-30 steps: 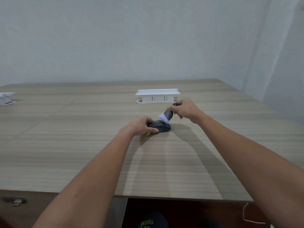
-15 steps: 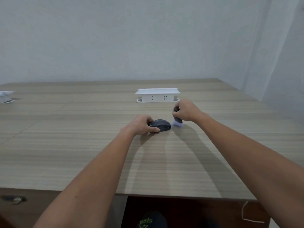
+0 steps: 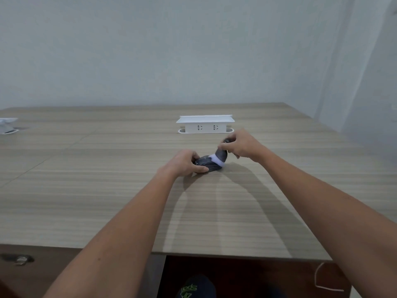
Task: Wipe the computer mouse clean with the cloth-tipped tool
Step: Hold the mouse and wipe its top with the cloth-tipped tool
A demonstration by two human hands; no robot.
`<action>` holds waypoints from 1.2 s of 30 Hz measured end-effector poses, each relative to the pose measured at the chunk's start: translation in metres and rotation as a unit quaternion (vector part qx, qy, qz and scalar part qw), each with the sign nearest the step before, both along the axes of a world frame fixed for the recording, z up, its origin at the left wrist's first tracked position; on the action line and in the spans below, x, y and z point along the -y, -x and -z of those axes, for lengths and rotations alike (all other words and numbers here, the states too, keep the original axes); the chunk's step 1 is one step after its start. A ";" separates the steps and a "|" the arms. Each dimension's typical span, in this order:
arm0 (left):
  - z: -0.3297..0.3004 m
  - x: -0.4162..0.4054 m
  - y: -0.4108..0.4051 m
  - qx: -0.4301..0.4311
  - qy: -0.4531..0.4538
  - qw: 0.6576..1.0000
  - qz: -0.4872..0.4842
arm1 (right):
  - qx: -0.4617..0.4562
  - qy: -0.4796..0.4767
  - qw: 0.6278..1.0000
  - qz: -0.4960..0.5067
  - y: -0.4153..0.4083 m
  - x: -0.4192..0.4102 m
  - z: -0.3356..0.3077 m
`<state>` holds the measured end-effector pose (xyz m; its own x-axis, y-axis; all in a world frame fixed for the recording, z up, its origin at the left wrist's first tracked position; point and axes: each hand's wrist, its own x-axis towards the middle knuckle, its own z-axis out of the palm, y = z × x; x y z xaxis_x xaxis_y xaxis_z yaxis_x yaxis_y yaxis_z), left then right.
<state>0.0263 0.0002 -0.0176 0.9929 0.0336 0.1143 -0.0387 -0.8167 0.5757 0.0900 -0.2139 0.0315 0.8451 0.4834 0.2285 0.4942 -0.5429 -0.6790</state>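
Note:
A dark grey computer mouse [image 3: 208, 164] lies on the wooden table [image 3: 107, 190], a little beyond the middle. My left hand [image 3: 184, 163] grips its near left side and holds it down. My right hand [image 3: 241, 145] holds the cloth-tipped tool [image 3: 221, 157], a dark handle with a pale cloth end. The tool leans down to the left and its cloth end presses on the mouse's top right part. Most of the handle is hidden inside my fingers.
A white socket box [image 3: 205, 124] stands on the table just behind the hands. A white object [image 3: 7, 125] sits at the far left edge. A wall rises behind the table, whose front edge lies close below my forearms.
Half a second ago the tool was off the mouse, down at its right side. My right hand has since swung it back left onto the mouse's top. My left hand kept its hold.

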 end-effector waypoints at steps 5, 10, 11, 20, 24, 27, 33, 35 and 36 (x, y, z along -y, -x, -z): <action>0.000 0.001 0.000 0.000 -0.003 1.000 0.000 | 0.030 0.027 0.999 0.031 -0.003 0.004 0.001; 0.001 0.000 0.001 -0.001 -0.003 1.000 -0.007 | -0.017 0.007 1.000 0.005 0.001 0.008 0.004; 0.001 0.001 0.000 -0.002 -0.003 1.000 -0.007 | 0.004 0.043 0.999 0.019 0.000 0.010 0.003; 0.002 0.001 0.000 -0.003 -0.001 1.000 -0.011 | 0.025 0.063 0.997 0.024 0.001 0.011 0.005; 0.002 0.001 0.000 -0.003 -0.006 1.000 -0.011 | 0.012 -0.022 1.000 0.015 0.006 0.008 0.001; 0.004 0.001 0.000 0.000 -0.002 1.000 -0.014 | -0.001 0.002 1.000 0.012 0.006 0.007 0.003; 0.003 0.001 0.000 0.003 -0.001 1.000 -0.010 | -0.002 -0.011 1.000 0.021 0.003 0.009 0.004; 0.003 0.001 0.000 0.005 0.000 1.000 -0.011 | -0.018 -0.021 0.999 0.021 0.004 0.010 0.004; 0.004 0.002 0.000 0.006 0.000 1.000 -0.012 | -0.011 0.006 1.000 0.026 0.003 0.012 0.004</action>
<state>0.0261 -0.0014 -0.0211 0.9902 0.0584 0.1270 -0.0256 -0.8174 0.5755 0.0870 -0.2255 0.0273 0.8741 0.4403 0.2052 0.4501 -0.5754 -0.6829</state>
